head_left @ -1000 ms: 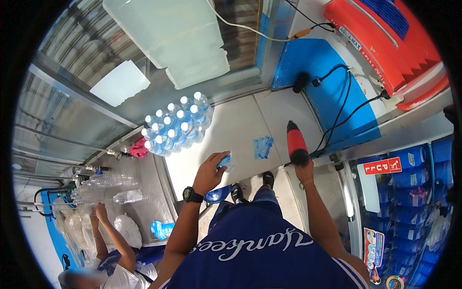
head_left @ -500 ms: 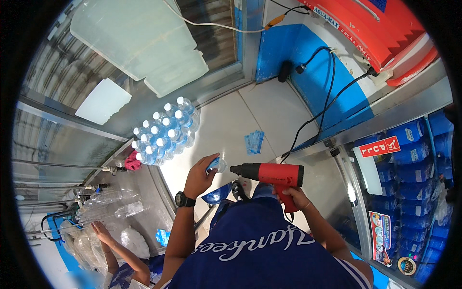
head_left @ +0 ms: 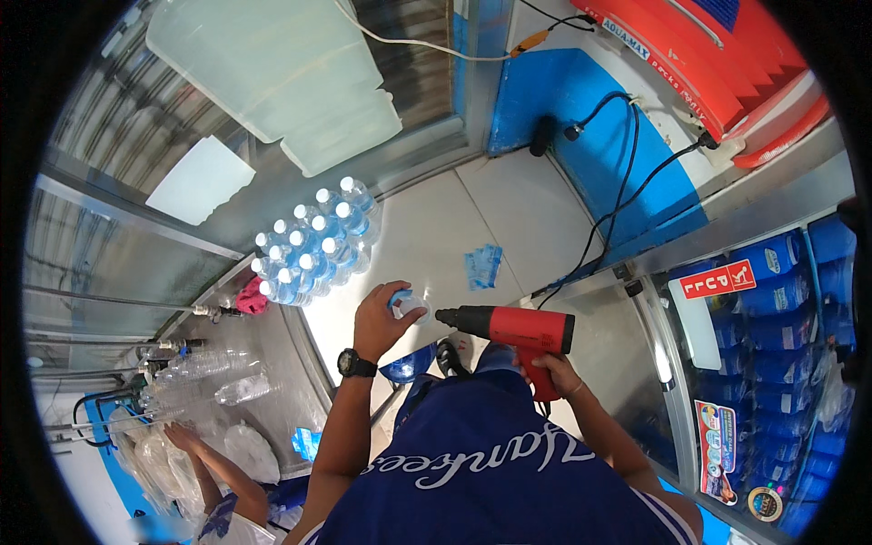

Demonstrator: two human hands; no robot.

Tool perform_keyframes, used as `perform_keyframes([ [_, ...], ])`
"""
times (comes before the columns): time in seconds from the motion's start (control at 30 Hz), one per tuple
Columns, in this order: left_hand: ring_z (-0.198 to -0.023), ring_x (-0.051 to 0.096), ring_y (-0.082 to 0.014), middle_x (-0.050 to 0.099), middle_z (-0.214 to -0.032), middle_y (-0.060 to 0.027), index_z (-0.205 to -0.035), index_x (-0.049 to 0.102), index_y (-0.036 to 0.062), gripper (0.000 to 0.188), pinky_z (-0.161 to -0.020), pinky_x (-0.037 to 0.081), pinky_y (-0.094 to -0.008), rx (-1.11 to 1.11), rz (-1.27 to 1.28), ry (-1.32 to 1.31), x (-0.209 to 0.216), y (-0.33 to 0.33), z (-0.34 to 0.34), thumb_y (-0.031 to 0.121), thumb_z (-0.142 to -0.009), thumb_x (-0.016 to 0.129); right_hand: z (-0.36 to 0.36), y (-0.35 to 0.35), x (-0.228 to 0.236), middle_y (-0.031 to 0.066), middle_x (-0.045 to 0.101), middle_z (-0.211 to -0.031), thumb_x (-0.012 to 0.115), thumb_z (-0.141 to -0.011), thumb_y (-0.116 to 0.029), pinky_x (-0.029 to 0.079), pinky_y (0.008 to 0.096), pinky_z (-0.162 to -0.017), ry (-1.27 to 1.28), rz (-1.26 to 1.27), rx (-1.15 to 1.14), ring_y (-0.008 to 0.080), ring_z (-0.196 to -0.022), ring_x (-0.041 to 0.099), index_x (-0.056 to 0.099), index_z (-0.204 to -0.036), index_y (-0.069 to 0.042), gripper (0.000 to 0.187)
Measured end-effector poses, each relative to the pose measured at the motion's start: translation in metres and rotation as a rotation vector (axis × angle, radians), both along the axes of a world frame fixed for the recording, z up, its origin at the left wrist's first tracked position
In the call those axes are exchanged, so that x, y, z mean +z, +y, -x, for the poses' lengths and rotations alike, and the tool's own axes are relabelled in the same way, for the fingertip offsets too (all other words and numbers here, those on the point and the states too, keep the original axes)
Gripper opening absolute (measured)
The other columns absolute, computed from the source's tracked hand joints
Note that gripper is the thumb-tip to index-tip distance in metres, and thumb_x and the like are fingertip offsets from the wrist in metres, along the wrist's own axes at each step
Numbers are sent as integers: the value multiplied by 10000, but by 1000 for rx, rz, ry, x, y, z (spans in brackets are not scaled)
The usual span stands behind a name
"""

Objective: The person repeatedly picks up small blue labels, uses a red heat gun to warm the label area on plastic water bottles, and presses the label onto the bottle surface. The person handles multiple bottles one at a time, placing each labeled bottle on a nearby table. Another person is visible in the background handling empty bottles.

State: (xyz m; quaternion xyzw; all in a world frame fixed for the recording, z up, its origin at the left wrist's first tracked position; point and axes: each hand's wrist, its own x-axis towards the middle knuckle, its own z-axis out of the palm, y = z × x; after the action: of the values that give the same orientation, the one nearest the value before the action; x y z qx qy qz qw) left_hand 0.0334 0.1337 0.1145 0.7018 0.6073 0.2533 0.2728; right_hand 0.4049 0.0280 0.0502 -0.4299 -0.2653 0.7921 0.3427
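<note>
My left hand point(head_left: 377, 325), with a dark watch at the wrist, grips a small clear plastic bottle point(head_left: 415, 311) with a blue band showing by the fingers. My right hand point(head_left: 556, 374) is closed round the handle of a red and black heat gun point(head_left: 522, 328). The gun's dark nozzle points left at the bottle, a short gap away. On the pale surface ahead lie several blue printed labels point(head_left: 483, 267). Several filled bottles point(head_left: 318, 247) with white caps and blue labels stand in rows at the far left.
At left, a metal counter point(head_left: 313, 363) bears clear empty bottles point(head_left: 241, 389), and a co-worker's hand point(head_left: 184, 438) reaches over plastic bags. Black cords point(head_left: 610, 213) hang from the blue and white wall. A glass door point(head_left: 695, 318) with blue stock behind it is at right.
My left hand has turned the bottle, and the thumb now lies across its near side. The heat gun stays almost still. The co-worker's hand has moved slightly nearer. The view has shifted a little.
</note>
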Motion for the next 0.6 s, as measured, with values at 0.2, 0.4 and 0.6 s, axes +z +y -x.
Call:
perform_keyframes([
  [0.2,-845,697,-268,693,-1071,-105,-1233,683,95,520,-760,576,-395,20,8,-83,-1,-3,-5,267,-785,885,0,0,0,152,716,-1093,636,-890,-186,588,328,-740,-14,-1,16,186,-856,686,595,-1308,12,464],
  [0.4,-940,719,-278,690,-1105,-116,-1205,695,75,448,-768,593,-359,-208,-15,-133,-8,-1,5,101,-786,852,-4,-2,0,150,721,-1090,630,-899,-161,579,339,-736,-12,6,48,195,-861,690,602,-1299,7,435],
  [0.6,-762,692,-249,686,-1042,-118,-1121,697,67,363,-690,563,-346,9,-77,-103,-17,8,6,46,-789,841,-1,-3,-16,132,703,-1045,654,-892,-174,581,329,-726,-141,-32,35,181,-827,685,607,-1263,4,414],
])
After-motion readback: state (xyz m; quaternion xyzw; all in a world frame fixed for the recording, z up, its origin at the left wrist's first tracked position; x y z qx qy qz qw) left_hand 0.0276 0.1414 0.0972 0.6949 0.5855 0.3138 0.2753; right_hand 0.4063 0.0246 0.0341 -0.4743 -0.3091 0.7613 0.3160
